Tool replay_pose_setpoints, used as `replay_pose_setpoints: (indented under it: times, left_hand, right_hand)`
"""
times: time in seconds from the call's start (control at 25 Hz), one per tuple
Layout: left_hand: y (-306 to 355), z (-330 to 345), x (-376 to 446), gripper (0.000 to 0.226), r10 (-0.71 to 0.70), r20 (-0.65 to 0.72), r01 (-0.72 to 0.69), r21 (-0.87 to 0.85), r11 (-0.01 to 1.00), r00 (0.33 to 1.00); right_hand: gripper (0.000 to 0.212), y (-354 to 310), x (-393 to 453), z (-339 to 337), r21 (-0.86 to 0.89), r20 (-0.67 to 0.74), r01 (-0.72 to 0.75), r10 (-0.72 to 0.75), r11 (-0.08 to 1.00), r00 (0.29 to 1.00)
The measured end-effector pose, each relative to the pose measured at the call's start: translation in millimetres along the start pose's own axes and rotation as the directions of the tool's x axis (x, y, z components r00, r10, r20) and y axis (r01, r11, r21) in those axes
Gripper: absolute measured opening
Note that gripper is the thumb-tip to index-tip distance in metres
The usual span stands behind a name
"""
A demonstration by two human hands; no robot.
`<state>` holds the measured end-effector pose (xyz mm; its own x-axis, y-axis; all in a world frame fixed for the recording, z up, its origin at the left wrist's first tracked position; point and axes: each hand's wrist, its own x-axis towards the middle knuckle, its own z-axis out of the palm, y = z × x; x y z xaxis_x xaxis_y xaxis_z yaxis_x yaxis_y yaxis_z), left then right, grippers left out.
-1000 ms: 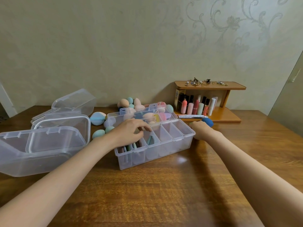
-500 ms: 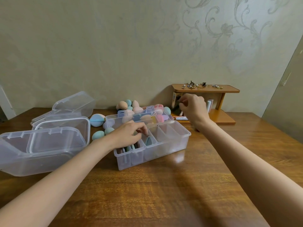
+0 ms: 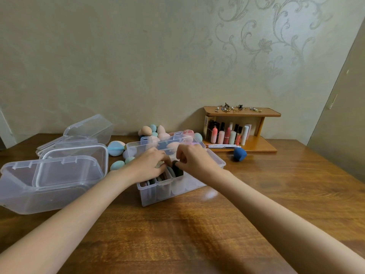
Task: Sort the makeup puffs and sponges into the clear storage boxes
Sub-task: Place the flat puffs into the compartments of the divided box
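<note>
A clear divided storage box (image 3: 158, 192) stands at the table's middle with flat puffs upright in its left compartments. My right hand (image 3: 192, 158) pinches a dark brown puff (image 3: 177, 171) and holds it upright in a middle compartment. Beside it, my left hand (image 3: 150, 164) has curled fingers on the puffs standing in the box. Several peach, teal and pink sponges (image 3: 154, 131) are piled behind the box. A dark blue sponge (image 3: 240, 154) lies on the table to the right.
Two larger clear boxes (image 3: 53, 175) with open lids sit at the left. A blue-and-cream puff (image 3: 116, 148) and small teal sponges (image 3: 117, 165) lie between them and the divided box. A wooden shelf (image 3: 256, 144) with lipsticks stands at the back right.
My right hand came back from the wooden shelf with a dark puff and now holds it in the divided box. My left hand stayed on the puffs.
</note>
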<state>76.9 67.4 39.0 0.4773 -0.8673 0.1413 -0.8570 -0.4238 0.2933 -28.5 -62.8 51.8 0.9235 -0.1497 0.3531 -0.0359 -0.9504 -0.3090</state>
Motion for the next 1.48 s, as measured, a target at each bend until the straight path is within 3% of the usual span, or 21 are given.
replay_pose_setpoints:
  times: [0.2, 0.4, 0.52, 0.64, 0.72, 0.8, 0.88, 1.12, 1.2, 1.36, 1.48]
  left_hand:
    - [-10.0, -6.0, -7.9, 0.016, 0.005, -0.032, -0.006, -0.026, 1.0, 0.999]
    - [-15.1, -15.4, -2.8, 0.017, 0.023, 0.066, -0.024, 0.023, 0.999, 0.998]
    - [-14.8, -18.3, 6.1, 0.019, 0.012, 0.09, -0.012, 0.001, 1.0, 0.996]
    - [-16.3, -17.5, 12.4, 0.017, 0.011, 0.083, -0.012, 0.008, 1.0, 0.997]
    - [-18.1, -17.1, 14.4, 0.018, 0.013, 0.067, -0.015, 0.031, 0.999, 0.998]
    - [-22.8, -16.7, 15.0, 0.018, 0.005, 0.043, -0.007, 0.048, 0.999, 0.999]
    - [-25.6, -16.6, 15.7, 0.016, -0.003, 0.032, 0.001, 0.055, 0.998, 0.999]
    - [-31.9, -11.7, 17.2, 0.02, 0.0, -0.01, 0.0, 0.059, 0.998, 1.0]
    - [-33.0, -10.0, 17.0, 0.02, -0.003, -0.026, 0.004, 0.051, 0.999, 1.0]
    - [-33.9, -11.4, 14.5, 0.023, -0.022, 0.001, 0.022, 0.003, 1.0, 1.0]
    - [-31.0, -14.6, 11.5, 0.031, -0.07, 0.072, 0.072, -0.031, 0.997, 0.995]
  right_hand:
    - [0.012, -3.8, 0.7, 21.6, 0.069, -0.017, 0.025, -0.023, 0.997, 1.0]
    - [0.014, -10.1, 11.7, 15.7, 0.107, 0.057, 0.125, -0.131, 0.986, 0.99]
    - [0.017, 12.7, 34.9, -2.5, 0.148, -0.087, -0.025, 0.038, 0.989, 0.996]
    - [0.021, 52.5, 58.6, -15.2, 0.233, -0.231, -0.27, 0.323, 0.934, 0.918]
    - [0.026, 78.8, 70.6, -13.6, 0.185, -0.149, -0.404, 0.432, 0.896, 0.89]
    - [0.039, 94.9, 80.2, -0.8, 0.048, 0.032, -0.503, 0.502, 0.863, 0.864]
    - [0.052, 98.1, 81.0, 11.1, -0.052, 0.147, -0.535, 0.537, 0.843, 0.831]
    - [0.045, 87.7, 90.0, 20.6, -0.005, 0.305, -0.56, 0.534, 0.829, 0.788]
    - [0.038, 104.6, 98.7, 34.4, -0.002, 0.258, -0.598, 0.578, 0.802, 0.774]
    - [0.027, 108.8, 97.0, 30.3, 0.252, 0.035, -0.655, 0.67, 0.712, 0.741]
    - [0.02, 88.3, 92.4, -3.4, 0.31, -0.293, -0.423, 0.509, 0.851, 0.809]
